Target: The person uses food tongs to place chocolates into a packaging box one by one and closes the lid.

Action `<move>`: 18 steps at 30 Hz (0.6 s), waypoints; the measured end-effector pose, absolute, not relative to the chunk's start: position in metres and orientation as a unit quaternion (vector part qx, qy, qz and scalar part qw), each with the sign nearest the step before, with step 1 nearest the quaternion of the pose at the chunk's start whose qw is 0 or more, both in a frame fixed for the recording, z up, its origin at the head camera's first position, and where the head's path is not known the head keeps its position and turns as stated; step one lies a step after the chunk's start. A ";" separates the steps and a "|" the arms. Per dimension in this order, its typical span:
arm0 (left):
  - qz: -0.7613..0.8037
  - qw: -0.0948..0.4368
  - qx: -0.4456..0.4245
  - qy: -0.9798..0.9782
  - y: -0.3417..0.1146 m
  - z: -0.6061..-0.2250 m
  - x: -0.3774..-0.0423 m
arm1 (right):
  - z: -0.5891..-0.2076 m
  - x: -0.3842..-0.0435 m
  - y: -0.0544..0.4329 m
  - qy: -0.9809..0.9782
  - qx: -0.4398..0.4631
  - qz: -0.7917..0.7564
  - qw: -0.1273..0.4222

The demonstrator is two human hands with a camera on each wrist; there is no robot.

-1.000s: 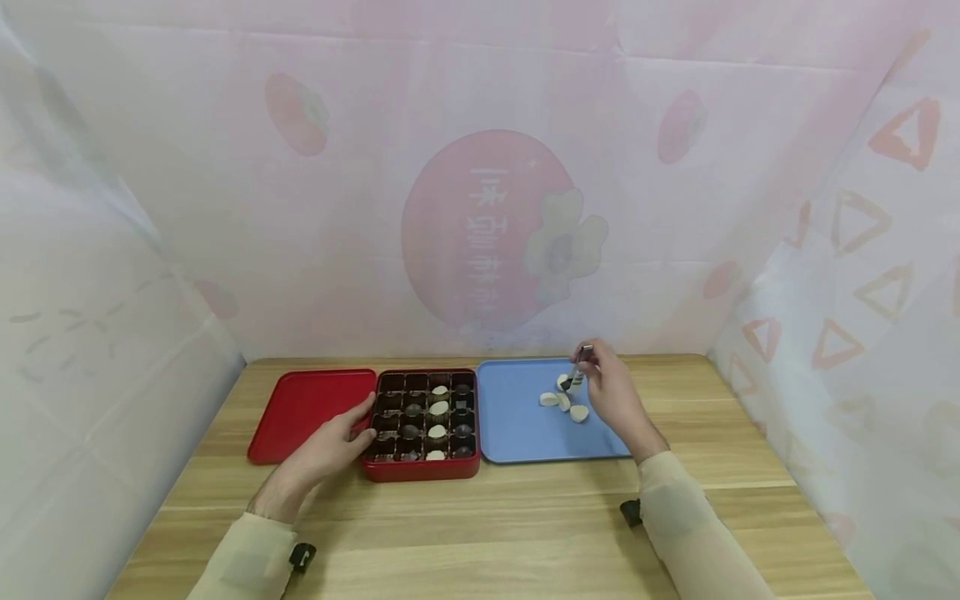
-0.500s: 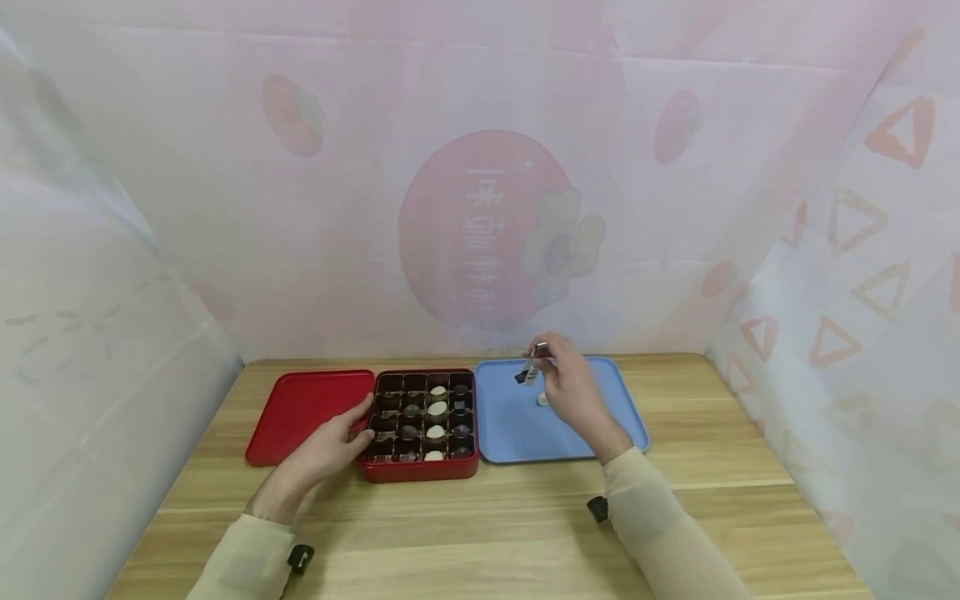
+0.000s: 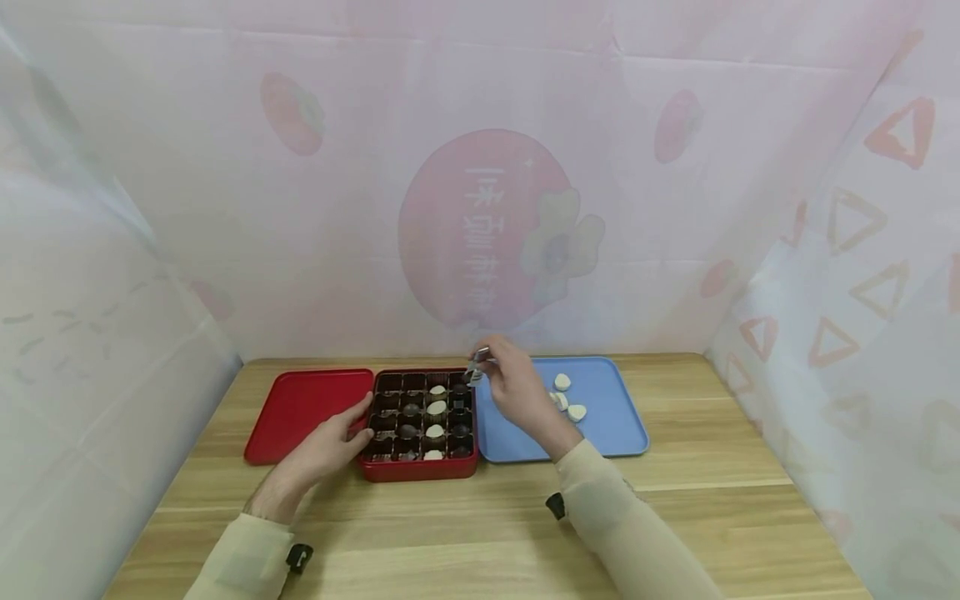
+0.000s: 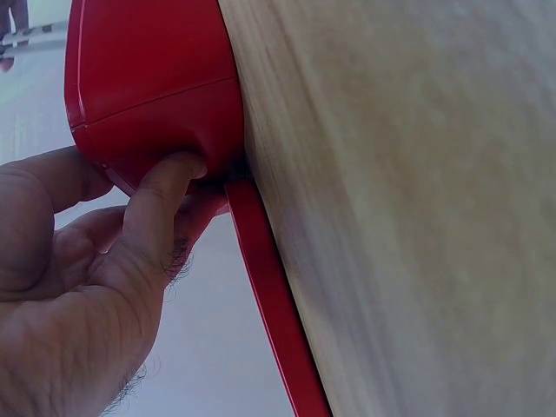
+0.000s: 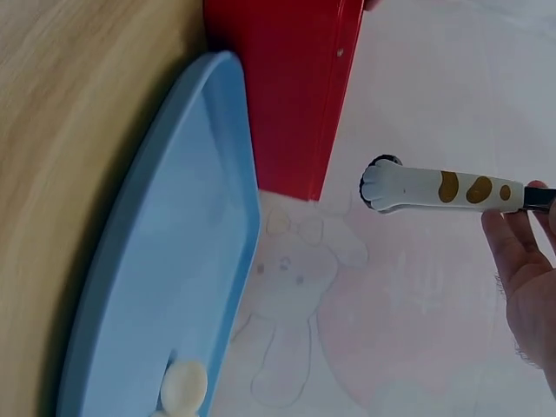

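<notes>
My right hand (image 3: 512, 385) pinches a pair of small tongs (image 5: 469, 189) with a white, brown-spotted, paw-shaped end. The tips hang over the back right corner of the red chocolate box (image 3: 420, 472). Something dark shows at the tips, apparently a dark chocolate, mostly hidden behind the paw. Inside the box, a dark divided insert holds white chocolates (image 3: 436, 408) and dark chocolates (image 3: 408, 432); several compartments at the left look bare. At the box's left side rests my left hand (image 3: 326, 450), thumb and fingers touching the wall, as the left wrist view also shows.
A blue tray (image 3: 633, 433) adjoins the box on the right, with several white chocolates (image 3: 577, 412) on it. On the left lies a red lid (image 3: 311, 417), its edge close against the box. The wooden table (image 3: 450, 533) extends in front; printed cloth walls surround it.
My right hand has carried the tongs leftward, from the white chocolates on the blue tray to the box's back right corner. The left hand has stayed at the box.
</notes>
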State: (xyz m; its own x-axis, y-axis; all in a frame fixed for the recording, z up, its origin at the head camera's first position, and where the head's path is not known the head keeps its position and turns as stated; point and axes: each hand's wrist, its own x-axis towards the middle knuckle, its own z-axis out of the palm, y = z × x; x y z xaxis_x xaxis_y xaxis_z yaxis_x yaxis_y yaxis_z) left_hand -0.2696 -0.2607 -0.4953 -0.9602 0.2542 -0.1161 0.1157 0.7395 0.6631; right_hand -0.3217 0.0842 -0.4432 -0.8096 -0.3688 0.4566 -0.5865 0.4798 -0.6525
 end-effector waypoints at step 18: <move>0.342 0.098 0.095 0.930 -0.262 -0.495 -0.271 | -0.449 -0.327 0.027 -0.834 0.297 0.461 0.063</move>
State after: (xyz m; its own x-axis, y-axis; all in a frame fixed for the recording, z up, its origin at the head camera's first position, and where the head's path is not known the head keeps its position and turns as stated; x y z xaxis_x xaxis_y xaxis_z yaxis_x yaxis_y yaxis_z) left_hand -0.2705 -0.2620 -0.4953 -0.9626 0.2442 -0.1177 0.1098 0.7482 0.6543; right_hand -0.3271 0.0273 -0.4488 -0.8156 -0.4378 0.3783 -0.5534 0.3991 -0.7311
